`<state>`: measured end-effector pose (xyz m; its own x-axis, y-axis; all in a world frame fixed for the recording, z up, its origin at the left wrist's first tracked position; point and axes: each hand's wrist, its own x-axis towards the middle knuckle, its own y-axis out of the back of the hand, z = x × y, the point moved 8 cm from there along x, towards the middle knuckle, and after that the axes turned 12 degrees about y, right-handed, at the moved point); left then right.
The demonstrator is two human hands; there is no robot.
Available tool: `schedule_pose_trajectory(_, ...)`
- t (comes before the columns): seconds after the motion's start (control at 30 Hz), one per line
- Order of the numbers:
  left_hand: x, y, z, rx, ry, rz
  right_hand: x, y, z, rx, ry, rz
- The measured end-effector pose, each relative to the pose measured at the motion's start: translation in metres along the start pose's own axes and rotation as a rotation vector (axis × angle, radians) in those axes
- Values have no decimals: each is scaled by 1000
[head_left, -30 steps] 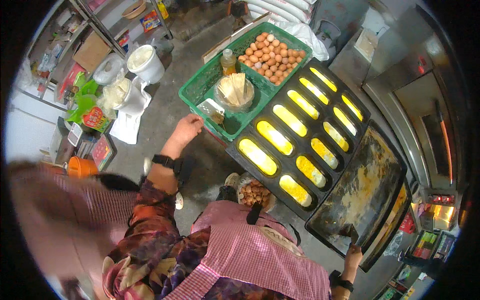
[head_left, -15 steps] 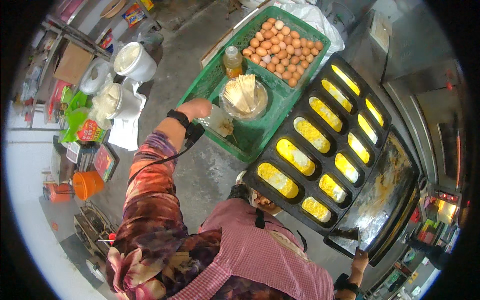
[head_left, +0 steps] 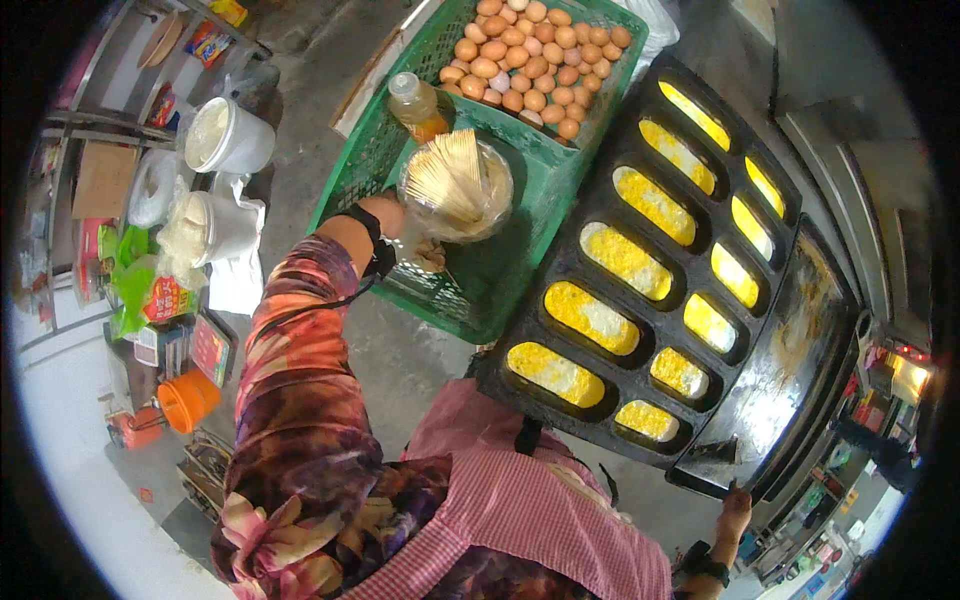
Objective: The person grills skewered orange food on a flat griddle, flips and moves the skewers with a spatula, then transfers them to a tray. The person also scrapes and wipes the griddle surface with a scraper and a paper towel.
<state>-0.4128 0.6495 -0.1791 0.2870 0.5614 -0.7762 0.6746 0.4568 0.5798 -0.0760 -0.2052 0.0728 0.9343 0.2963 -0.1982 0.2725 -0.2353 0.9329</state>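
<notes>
L hand [head_left: 400, 225] reaches into the green plastic crate [head_left: 500, 275], at approx 11 o'clock from frame centre. Hand sits just beside/under the clear round tub of wooden skewers [head_left: 458, 185]; fingers hidden behind the tub, so grip state can't be told — touching the tub or not, unclear. Black wrist strap on L forearm. Tub stands in the near compartment of the crate; an amber-liquid bottle [head_left: 415, 105] upright just beyond it, 12 o'clock side. Far compartment holds brown eggs [head_left: 525, 55], piled.

R hand [head_left: 735, 510] at approx 4–5 o'clock, low in frame, fingers curled on the near edge of the black griddle [head_left: 800, 340]; looks closed on the rim or a handle, small and dark — not certain.

Black mould pan [head_left: 560, 395] w/ oblong wells of yellow batter [head_left: 590, 315], 3 o'clock of crate, touching its corner. White buckets [head_left: 225, 135] at 10 o'clock, orange cup [head_left: 185, 400] at 8 o'clock.
</notes>
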Motion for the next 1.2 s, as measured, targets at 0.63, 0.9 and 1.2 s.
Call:
schedule_pose_trajectory(0.63, -150, 66, -86, -438, -220, 387, 1, -4, 4, -25, 241, 6)
schedule_pose_trajectory(0.9, -261, 57, -51, -1399, -312, 188, -18, -13, 14, 229, 157, 55)
schedule_pose_trajectory(1.2, -388, 81, 194, -1507, -716, 158, -82, 55, -58, 46, 274, 345)
